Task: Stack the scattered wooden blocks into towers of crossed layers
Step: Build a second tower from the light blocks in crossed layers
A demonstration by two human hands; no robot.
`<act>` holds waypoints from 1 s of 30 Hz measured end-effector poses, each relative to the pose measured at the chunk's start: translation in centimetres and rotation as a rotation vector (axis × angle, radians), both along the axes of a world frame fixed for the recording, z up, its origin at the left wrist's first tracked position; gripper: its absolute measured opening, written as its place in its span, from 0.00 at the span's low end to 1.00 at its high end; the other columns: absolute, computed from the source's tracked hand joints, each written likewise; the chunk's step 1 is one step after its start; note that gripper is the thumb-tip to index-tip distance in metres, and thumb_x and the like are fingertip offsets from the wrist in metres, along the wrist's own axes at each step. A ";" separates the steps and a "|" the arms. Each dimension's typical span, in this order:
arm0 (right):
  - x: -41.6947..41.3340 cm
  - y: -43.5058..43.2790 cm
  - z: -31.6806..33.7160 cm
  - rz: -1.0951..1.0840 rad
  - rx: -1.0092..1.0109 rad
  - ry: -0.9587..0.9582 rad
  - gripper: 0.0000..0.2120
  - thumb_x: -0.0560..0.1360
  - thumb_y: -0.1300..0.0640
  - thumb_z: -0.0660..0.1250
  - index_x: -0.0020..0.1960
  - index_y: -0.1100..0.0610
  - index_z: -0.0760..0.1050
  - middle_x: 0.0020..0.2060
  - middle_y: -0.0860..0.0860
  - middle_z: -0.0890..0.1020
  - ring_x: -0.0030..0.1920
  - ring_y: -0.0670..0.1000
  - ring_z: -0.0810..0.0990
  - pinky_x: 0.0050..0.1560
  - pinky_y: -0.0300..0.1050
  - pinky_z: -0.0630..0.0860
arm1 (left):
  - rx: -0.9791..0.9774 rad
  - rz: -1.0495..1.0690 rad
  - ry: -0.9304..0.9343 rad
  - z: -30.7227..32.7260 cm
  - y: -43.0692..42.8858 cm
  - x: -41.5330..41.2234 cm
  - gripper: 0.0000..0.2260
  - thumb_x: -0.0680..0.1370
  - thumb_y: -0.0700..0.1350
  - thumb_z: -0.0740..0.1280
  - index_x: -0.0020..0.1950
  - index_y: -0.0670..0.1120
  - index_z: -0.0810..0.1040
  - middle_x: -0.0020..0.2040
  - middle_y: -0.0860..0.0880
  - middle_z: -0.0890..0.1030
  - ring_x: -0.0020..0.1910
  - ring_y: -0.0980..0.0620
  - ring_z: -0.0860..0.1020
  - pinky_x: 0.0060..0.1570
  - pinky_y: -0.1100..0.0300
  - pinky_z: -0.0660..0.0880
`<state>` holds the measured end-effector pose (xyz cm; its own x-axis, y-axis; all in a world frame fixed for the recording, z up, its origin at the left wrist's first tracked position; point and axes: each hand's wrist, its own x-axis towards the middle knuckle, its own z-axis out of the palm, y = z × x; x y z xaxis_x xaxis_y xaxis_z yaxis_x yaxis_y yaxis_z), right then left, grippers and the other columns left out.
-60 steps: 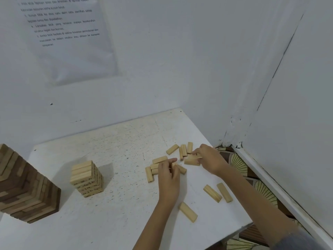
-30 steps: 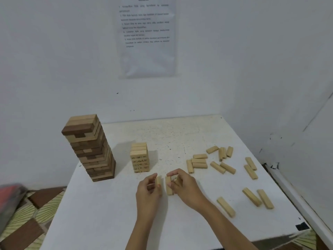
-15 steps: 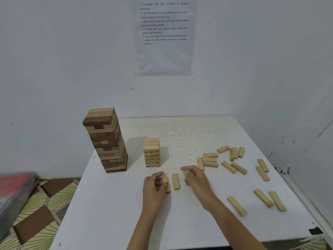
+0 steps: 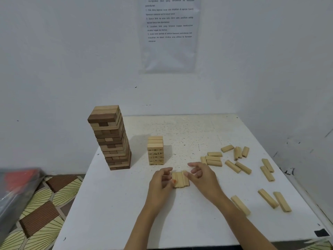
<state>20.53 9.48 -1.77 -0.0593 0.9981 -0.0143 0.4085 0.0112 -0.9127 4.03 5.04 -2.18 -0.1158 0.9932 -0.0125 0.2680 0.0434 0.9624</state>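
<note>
1. A row of 3 pale blocks lies flat and side by side on the white table, near its front middle, between the 2 hands.
2. The left hand sits against the row's left side with its fingers bent inward and its thumb touching the outer block. I cannot tell whether it grips or only presses.
3. The right hand is at the row's right side with its fingers loose and spread, grasping nothing. The lower fingertips meet the far right corner of the row.
4. Behind the hands stands the short tower of pale blocks with dark numbers on their ends.
5. To its left, near the table's left edge, is the tall tower of mixed dark and pale crossed layers.
6. The loose blocks lie scattered flat over the right half of the table, some touching in small clusters, others in pairs nearer the front edge.
7. A printed sheet hangs on the wall above.
</note>
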 end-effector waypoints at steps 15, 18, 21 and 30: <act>2.1 0.3 -0.7 0.368 0.051 -0.104 0.37 0.65 0.58 0.79 0.67 0.39 0.68 0.56 0.41 0.79 0.54 0.42 0.75 0.54 0.36 0.73 | 0.095 0.121 -0.016 -1.1 -0.9 1.0 0.25 0.66 0.32 0.78 0.58 0.49 0.77 0.48 0.50 0.81 0.45 0.60 0.80 0.44 0.67 0.77; 2.3 0.4 -0.8 0.385 0.047 -0.103 0.38 0.66 0.57 0.79 0.70 0.38 0.66 0.57 0.39 0.79 0.55 0.42 0.75 0.55 0.37 0.72 | 0.105 0.146 -0.029 -1.4 -1.2 1.1 0.24 0.66 0.34 0.78 0.58 0.50 0.78 0.48 0.52 0.83 0.45 0.58 0.81 0.44 0.66 0.78; 2.4 0.5 -0.8 0.401 0.046 -0.113 0.40 0.67 0.56 0.79 0.71 0.37 0.63 0.58 0.38 0.78 0.55 0.43 0.74 0.55 0.38 0.72 | 0.105 0.162 -0.026 -1.6 -1.3 1.1 0.24 0.66 0.34 0.78 0.58 0.49 0.78 0.47 0.52 0.84 0.45 0.57 0.82 0.45 0.64 0.78; 2.4 0.6 -1.1 0.402 0.058 -0.114 0.38 0.65 0.54 0.79 0.68 0.36 0.65 0.56 0.37 0.79 0.55 0.43 0.75 0.57 0.41 0.72 | 0.115 0.175 -0.030 -1.5 -1.3 1.1 0.21 0.65 0.33 0.78 0.54 0.48 0.80 0.44 0.52 0.84 0.44 0.59 0.82 0.42 0.69 0.76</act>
<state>22.97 10.07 -2.88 -0.4453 0.8953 0.0124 0.4596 0.2404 -0.8550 5.15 3.72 -3.69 -0.2875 0.9532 0.0938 0.2372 -0.0241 0.9712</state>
